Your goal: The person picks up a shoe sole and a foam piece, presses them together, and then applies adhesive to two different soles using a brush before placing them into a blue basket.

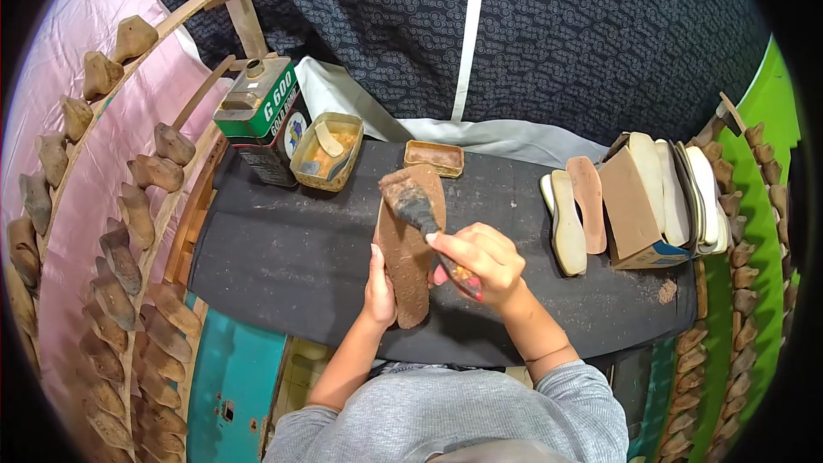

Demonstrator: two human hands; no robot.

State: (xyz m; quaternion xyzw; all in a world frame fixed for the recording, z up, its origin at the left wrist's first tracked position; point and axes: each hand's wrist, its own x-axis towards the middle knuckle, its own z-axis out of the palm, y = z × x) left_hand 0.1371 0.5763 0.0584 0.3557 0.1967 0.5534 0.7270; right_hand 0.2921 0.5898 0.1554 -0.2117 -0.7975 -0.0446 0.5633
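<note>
A long brown shoe sole [405,270] with a rough, crumbly surface is held upright over the dark table. My left hand [380,291] grips its lower left edge, with the thumb along the side; the other fingers are hidden behind it. In my right hand [484,266] is a brush [416,208], its dark, caked body slanting across the sole and its handle smeared with coloured spots. The brush's broad end lies over the sole's upper part, seemingly touching it.
A green-and-black G 600 can [261,120] stands at the back left beside a stained yellow tub [300,173] and a small shallow tray [435,173]. On the right, loose soles [567,227] lie near a cardboard box [632,197] of soles. Wooden shoe lasts [120,253] line racks on both sides.
</note>
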